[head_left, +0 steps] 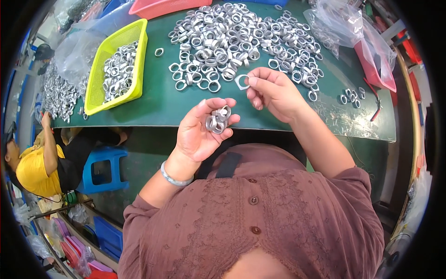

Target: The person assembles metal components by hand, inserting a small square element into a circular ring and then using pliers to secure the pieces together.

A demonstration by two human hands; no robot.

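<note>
Pinching one hexagonal ring nut (237,83) in my right hand (275,91), hole facing me. It sits at one o'clock from my left hand (197,135), which cups several loose nuts (217,121). Hands apart; right nearer the nut pile (218,39) at twelve o'clock.

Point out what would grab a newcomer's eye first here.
The big heap of silver ring-shaped pieces would probably catch the eye first, spread over the far middle of the green table, with the bright yellow-green basket of similar pieces to its left. Nearer, in front of the heap, the right hand pinches a single piece, and the left hand holds a small cluster.
</note>
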